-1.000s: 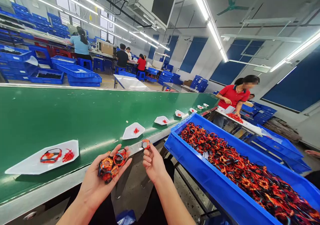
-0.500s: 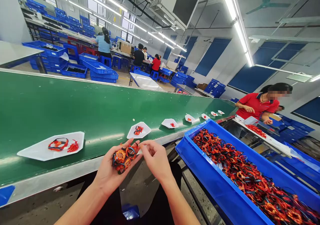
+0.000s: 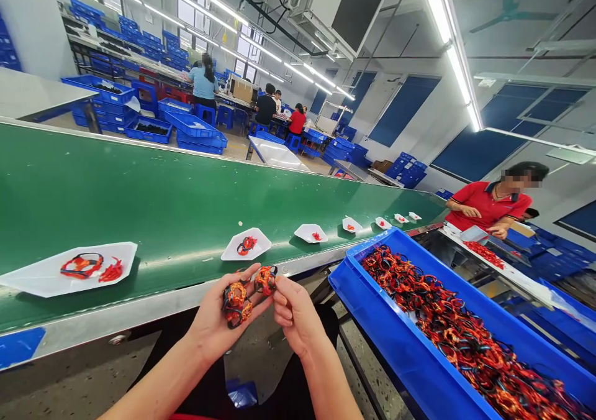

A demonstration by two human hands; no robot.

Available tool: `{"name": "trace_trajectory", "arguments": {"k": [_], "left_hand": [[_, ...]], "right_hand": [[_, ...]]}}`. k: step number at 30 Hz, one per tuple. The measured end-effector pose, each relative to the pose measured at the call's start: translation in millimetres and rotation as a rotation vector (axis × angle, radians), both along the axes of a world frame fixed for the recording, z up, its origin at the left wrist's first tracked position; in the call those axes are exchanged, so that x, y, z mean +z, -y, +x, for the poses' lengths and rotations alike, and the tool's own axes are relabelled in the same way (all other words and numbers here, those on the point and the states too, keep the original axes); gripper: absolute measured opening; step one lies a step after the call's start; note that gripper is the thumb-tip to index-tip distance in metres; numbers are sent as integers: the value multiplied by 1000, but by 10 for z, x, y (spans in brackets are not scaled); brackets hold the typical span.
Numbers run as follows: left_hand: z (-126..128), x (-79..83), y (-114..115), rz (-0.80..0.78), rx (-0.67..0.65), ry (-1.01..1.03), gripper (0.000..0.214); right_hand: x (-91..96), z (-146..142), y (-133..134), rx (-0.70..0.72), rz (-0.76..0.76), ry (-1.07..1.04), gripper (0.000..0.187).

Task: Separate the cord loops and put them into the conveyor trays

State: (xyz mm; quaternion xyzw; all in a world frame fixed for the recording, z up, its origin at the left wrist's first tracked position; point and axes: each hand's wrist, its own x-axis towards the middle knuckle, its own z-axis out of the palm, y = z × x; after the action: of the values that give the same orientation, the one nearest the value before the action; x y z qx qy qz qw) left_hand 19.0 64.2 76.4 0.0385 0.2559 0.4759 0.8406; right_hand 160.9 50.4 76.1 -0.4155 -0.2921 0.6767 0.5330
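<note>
Long green belt (image 3: 139,187) | white paper trays (image 3: 44,276) in a row, going from near left to far right | red and black bands (image 3: 81,265) on the trays

a tangled clump of red, orange and black woven loops (image 3: 236,305) lies cupped in the left hand (image 3: 215,320), its strands knotted together. a smaller knot of the same loops (image 3: 265,280) is pinched upright by the right hand (image 3: 294,314), just beside the clump.
</note>
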Motion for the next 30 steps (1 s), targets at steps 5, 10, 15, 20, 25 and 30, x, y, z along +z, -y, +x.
{"name": "trace_trajectory", "arguments": {"k": [5, 10, 15, 20, 25, 30], "left_hand": [[62, -62, 8, -30, -8, -45, 22], [81, -86, 6, -55, -6, -144, 18], [90, -65, 15, -67, -19, -165, 11], [95, -59, 24, -76, -40, -155, 10], [99, -76, 31, -62, -62, -143, 11], [110, -113, 44, -36, -95, -136, 9]], "right_hand": [[-64, 80, 0, 59, -166, -334, 29], [-109, 76, 8, 111, -217, -470, 30], [-109, 38, 33, 83, -236, -463, 29], [-112, 12, 50, 6, -244, -398, 26], [-118, 2, 58, -4, -238, -388, 25], [-102, 1, 82, 4, -224, -383, 25]]}}
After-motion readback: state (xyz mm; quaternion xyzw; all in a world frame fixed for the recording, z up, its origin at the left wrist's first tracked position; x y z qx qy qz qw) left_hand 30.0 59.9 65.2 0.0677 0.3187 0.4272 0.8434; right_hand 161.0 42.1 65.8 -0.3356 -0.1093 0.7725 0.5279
